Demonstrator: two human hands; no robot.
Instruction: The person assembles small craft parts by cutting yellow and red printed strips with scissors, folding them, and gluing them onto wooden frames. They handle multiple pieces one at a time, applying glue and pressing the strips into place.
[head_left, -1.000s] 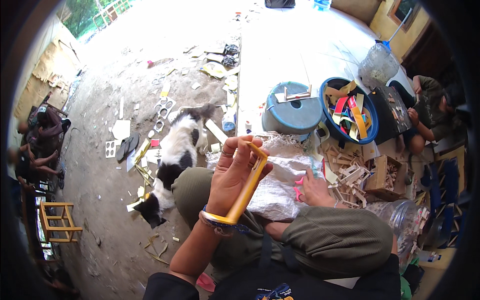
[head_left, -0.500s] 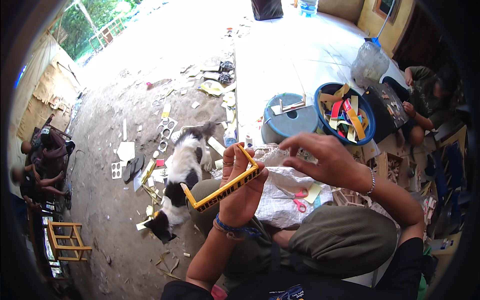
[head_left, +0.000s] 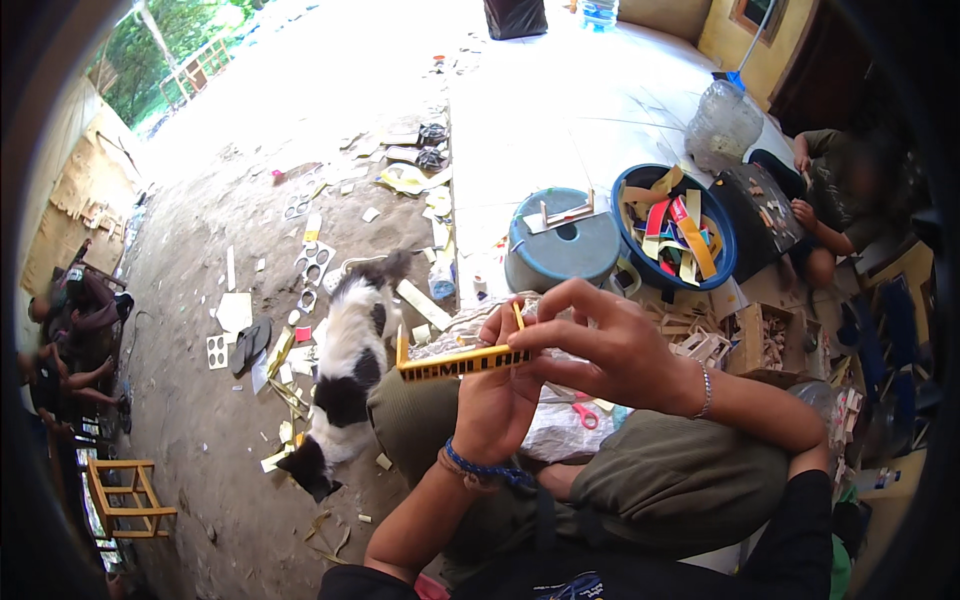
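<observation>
A yellow U-shaped wooden piece (head_left: 450, 363) with black lettering along its long bar is held up over my lap. My left hand (head_left: 497, 412) grips it from below, near its right end. From the right, my right hand (head_left: 625, 350) reaches across with its fingers closed on that same end, by the short upright arm. The fingertips there partly hide each other. Under my hands lies a white woven sack (head_left: 562, 430), with pink-handled scissors (head_left: 586, 412) partly covered by my right forearm. A similar U-shaped piece (head_left: 566, 212) rests on the upturned blue-grey stool (head_left: 560, 262).
A black-and-white cat (head_left: 345, 375) is on the littered dirt floor by my left knee. Beyond my right hand are a blue tub (head_left: 742, 240) of colourful scraps and a wooden box (head_left: 745, 345) of small pieces. Another person (head_left: 850, 205) works at the right; more people sit far left.
My right hand has come down and left onto the right end of the yellow piece. The piece has turned so its long bar lies nearly level. The view has shifted slightly.
</observation>
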